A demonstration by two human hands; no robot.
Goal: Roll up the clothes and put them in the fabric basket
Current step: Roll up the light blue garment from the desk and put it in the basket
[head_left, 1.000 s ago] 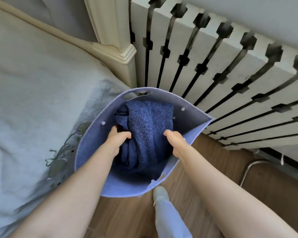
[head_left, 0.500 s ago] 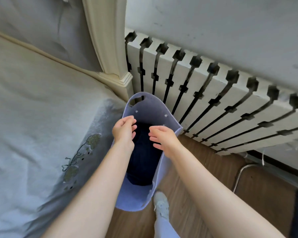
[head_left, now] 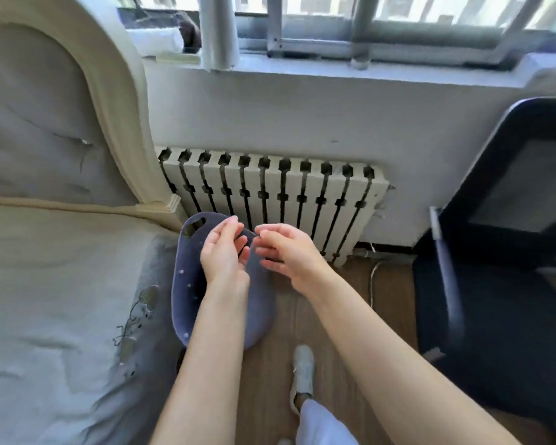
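The blue felt fabric basket (head_left: 187,284) stands on the wooden floor between the bed and the radiator. My left hand (head_left: 225,252) and my right hand (head_left: 286,252) hover above its mouth, fingers loosely curled and apart, holding nothing. The hands and forearms cover most of the basket's opening, so the dark blue rolled garment inside is hidden.
A bed with grey bedding (head_left: 61,300) lies at the left, its cream headboard (head_left: 109,107) behind it. A white radiator (head_left: 270,200) stands under the window sill. A black chair (head_left: 501,252) is at the right. My foot in a white slipper (head_left: 302,374) rests on the floor.
My hands let go of the dark blue rolled garment and rose out of the basket. The view pulled back and tilted up, showing the window and chair.
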